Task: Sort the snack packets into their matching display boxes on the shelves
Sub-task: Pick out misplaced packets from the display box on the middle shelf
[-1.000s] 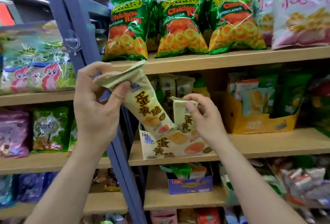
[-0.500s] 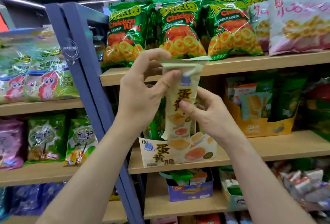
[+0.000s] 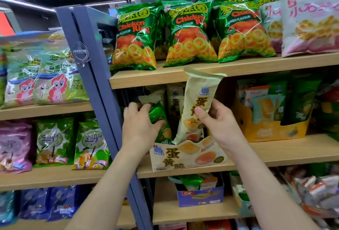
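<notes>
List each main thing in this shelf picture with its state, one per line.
Cream packet: upright, gripped, lower end in box.
Green packet: tilted, gripped.
Cream display box: open-topped, on middle shelf.
Right hand: closed on cream packet.
Left hand: closed on green packet.

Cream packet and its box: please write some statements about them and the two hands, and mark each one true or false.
1. The right hand holds the cream packet upright over the cream box. True.
2. The left hand grips a green packet. True.
3. The cream box stands on the top shelf beside the chicken ring bags. False: it stands on the shelf below them.
4. The cream packet lies flat on the shelf. False: it is upright, with its lower end at the box opening.
5. The orange box is left of the cream box. False: it is to the right.
</notes>
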